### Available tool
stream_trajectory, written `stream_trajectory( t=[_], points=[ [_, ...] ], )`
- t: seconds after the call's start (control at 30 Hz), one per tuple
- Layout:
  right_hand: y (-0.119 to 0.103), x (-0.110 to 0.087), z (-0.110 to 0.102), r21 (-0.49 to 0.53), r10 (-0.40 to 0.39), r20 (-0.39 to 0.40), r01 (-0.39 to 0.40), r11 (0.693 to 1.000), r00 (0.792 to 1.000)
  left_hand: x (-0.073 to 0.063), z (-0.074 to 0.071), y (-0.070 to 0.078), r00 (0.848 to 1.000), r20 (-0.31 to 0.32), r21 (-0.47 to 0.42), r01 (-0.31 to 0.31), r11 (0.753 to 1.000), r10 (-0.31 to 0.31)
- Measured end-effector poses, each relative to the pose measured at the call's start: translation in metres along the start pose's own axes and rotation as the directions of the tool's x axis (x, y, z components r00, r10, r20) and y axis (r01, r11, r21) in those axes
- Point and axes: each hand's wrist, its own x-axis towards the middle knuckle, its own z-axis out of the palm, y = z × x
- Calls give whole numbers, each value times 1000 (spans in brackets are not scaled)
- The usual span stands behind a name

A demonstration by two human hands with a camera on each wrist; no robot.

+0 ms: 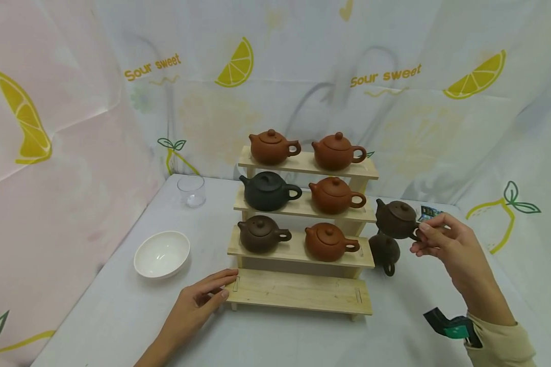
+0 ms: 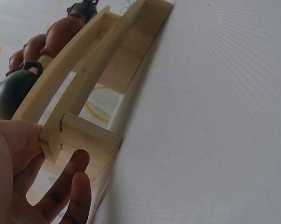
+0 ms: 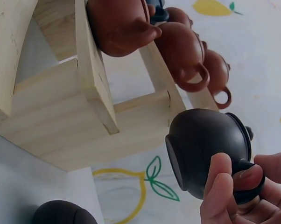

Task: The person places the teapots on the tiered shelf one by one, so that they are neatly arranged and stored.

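A dark brown teapot [image 1: 397, 220] hangs in the air right of the wooden stand, its spout toward the left. My right hand [image 1: 454, 250] pinches its handle between thumb and fingers; the right wrist view shows the same teapot [image 3: 208, 149] with fingers at the handle. My left hand [image 1: 195, 300] rests at the left end of the stand's lowest shelf [image 1: 298, 291], fingers loosely extended and touching its edge. Reddish teapots [image 1: 332, 195], a black teapot [image 1: 268, 191] and a brown teapot [image 1: 260, 234] sit on the upper three shelves. The lowest shelf is bare.
Another dark teapot [image 1: 384, 253] stands on the table by the stand's right side, below the held one. At the left are a white bowl [image 1: 162, 255] and a clear glass cup [image 1: 192, 191]. A lemon-printed curtain [image 1: 298, 102] hangs behind the table.
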Motion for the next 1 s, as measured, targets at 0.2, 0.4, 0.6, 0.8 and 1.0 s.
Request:
stream_trajectory(
  t=[0.2, 0.4, 0.6, 0.8, 1.0],
  points=[
    [-8, -2, 2, -13, -15, 19, 15, 1000, 1000, 0, 0, 0, 1000, -5, 9, -11, 1000, 11],
    [-15, -5, 2, -17, -42, 47, 43, 999, 998, 1, 0, 1, 1000, -2, 12, -20, 1000, 20],
    [-18, -4, 5, -14, -57, 60, 58, 998, 997, 1, 0, 3, 1000, -3, 14, -25, 1000, 25],
    [-20, -5, 10, -44, -86, 69, 89, 995, 994, 0, 0, 3, 999, -10, 21, -31, 999, 31],
    [-22, -7, 12, -71, -112, 92, 119, 990, 989, 0, 1, 4, 999, -10, 22, -40, 999, 41]
  ],
)
